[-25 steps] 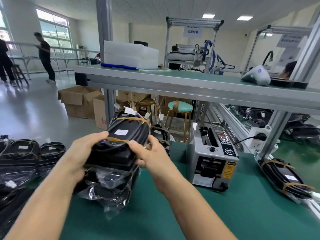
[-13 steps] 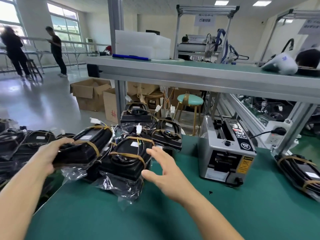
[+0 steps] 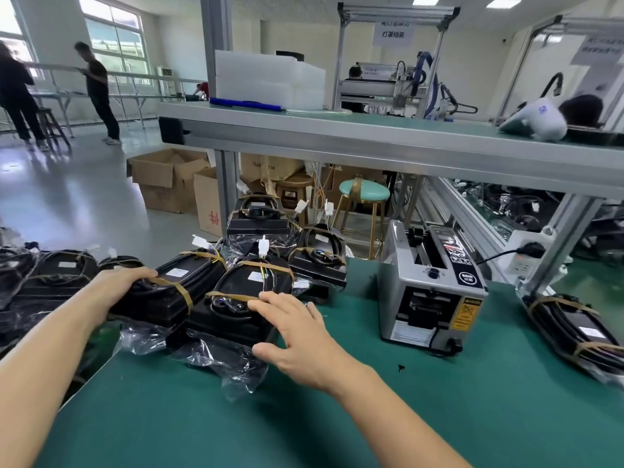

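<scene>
1 banded pack (image 3: 169, 295) gripped by L hand (image 3: 114, 288) | R hand (image 3: 297, 339) open, over 2nd pack (image 3: 243, 298)

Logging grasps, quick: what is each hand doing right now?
Left hand: holding a black rectangular power unit bound with tan bands.
Right hand: open, holding nothing.

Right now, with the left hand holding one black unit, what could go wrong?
The black rubber-banded power unit in the left hand is held near the green table at its left edge; a slip may drop it. The right hand might snag the white wire connector on the neighbouring banded black unit.
</scene>
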A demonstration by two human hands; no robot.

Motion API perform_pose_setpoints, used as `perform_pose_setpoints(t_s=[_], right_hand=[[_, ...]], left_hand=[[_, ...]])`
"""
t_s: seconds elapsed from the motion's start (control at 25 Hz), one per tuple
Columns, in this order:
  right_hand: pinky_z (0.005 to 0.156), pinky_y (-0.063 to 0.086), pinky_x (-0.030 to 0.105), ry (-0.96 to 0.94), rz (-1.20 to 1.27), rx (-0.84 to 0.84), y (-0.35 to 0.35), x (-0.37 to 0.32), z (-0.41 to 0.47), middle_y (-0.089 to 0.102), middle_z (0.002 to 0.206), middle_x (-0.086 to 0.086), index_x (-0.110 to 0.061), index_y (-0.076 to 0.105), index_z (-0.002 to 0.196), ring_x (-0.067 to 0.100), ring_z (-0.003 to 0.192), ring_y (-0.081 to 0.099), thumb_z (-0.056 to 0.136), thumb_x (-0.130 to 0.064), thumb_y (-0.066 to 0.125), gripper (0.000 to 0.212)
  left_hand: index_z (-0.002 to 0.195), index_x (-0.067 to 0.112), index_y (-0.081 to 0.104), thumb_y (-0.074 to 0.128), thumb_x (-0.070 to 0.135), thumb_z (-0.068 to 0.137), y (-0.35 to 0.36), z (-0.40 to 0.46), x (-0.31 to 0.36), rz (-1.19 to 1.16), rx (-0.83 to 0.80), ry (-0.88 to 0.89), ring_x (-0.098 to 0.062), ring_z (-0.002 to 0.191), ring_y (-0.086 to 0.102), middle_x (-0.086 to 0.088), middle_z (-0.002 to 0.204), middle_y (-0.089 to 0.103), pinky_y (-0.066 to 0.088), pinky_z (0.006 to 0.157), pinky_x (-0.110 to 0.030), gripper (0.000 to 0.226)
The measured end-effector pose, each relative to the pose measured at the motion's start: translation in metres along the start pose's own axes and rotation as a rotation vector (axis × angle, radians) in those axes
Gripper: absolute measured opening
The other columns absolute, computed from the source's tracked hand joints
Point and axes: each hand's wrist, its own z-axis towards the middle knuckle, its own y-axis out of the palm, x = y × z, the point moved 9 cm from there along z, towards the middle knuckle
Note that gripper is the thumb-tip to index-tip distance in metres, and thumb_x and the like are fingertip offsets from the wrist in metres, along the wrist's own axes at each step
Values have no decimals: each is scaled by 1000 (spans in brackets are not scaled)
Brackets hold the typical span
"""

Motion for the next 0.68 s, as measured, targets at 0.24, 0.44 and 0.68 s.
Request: perform_pose_setpoints(t_s=[0.24, 0.44, 0.68], right_hand=[[116, -13, 42, -12, -12, 79, -18, -1, -15, 19, 157, -16, -36, 26, 149, 1, 144, 2, 94, -31, 54, 62], [119, -11, 36, 53, 22, 156, -35, 22, -54, 21, 151, -27, -42, 27, 146, -10, 140, 4, 94, -33, 53, 59], [120, 5, 33, 178, 55, 217, -51, 57, -111, 14, 132, -45, -61, 17, 125, -36, 118, 0, 93, -31, 59, 61]], left_hand=[[69, 3, 66, 72, 22, 80, 1, 0, 22, 239, 22, 43, -28, 66, 58, -15, 77, 65, 40, 56, -29, 22], [66, 1, 64, 68, 15, 83, 10, -5, 38, 394, 69, 123, -29, 71, 55, -17, 76, 63, 39, 60, -33, 22], [89, 26, 74, 60, 54, 83, 50, -33, 69, 521, -28, 313, -24, 93, 62, 1, 96, 68, 48, 90, -35, 32]])
